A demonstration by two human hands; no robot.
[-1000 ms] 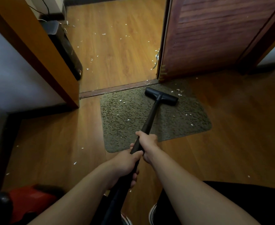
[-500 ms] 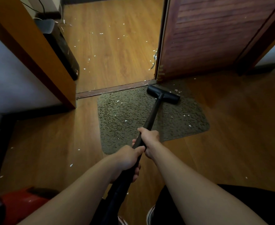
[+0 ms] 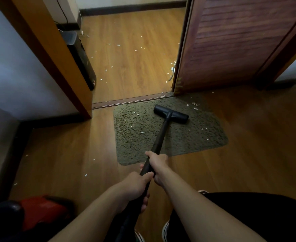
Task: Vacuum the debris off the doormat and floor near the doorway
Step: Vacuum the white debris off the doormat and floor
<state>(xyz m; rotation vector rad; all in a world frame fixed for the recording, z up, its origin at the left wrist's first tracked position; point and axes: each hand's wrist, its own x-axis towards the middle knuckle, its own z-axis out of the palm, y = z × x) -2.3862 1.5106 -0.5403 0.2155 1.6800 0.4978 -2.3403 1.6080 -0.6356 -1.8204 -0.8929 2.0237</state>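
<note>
While left hand (image 3: 135,186) and right hand (image 3: 159,167) wrap fingers round the vacuum wand (image 3: 161,134) | nozzle (image 3: 171,114) sits on doormat (image 3: 135,137) | white debris (image 3: 194,106) just beyond it, by the door (image 3: 231,49)

No text, brand or number legible anywhere, small pale mark on the black box (image 3: 81,56) too blurred to read

Left hand (image 3: 135,187) and right hand (image 3: 158,165) grip the wand (image 3: 161,133), nozzle (image 3: 171,116) on doormat (image 3: 135,135).
</note>
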